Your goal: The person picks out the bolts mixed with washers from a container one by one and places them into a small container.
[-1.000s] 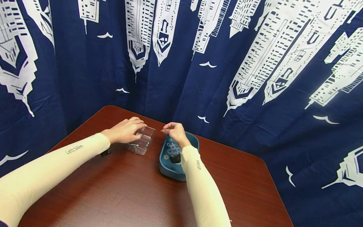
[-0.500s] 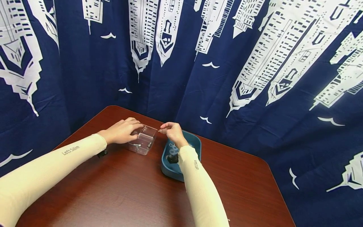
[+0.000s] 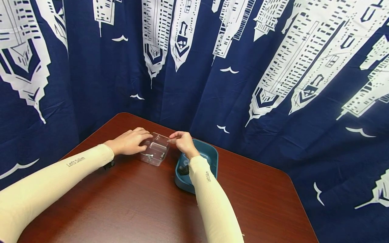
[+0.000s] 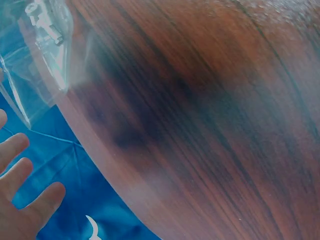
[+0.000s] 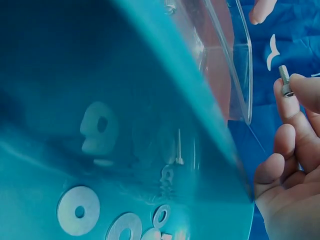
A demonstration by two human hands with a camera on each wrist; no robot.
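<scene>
Pinching a bolt [image 5: 284, 80] in the right hand [image 3: 183, 141], just brought left, away from the tray [image 3: 184, 184], to the far right corner of the box [image 3: 151, 161]; apparently ready for release. Holding the left hand [image 3: 129, 141] with spread fingers by the box's left edge, hard to tell if touching.

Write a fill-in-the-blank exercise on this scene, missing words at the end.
The ____ hand pinches a small screw.
A flat washer in the tray has a ____ through its middle.
In the head view, the clear box is to the ____ of the tray.
The skyline on the curtain hangs upside ____.
Missing words: right; hole; left; down.
</scene>
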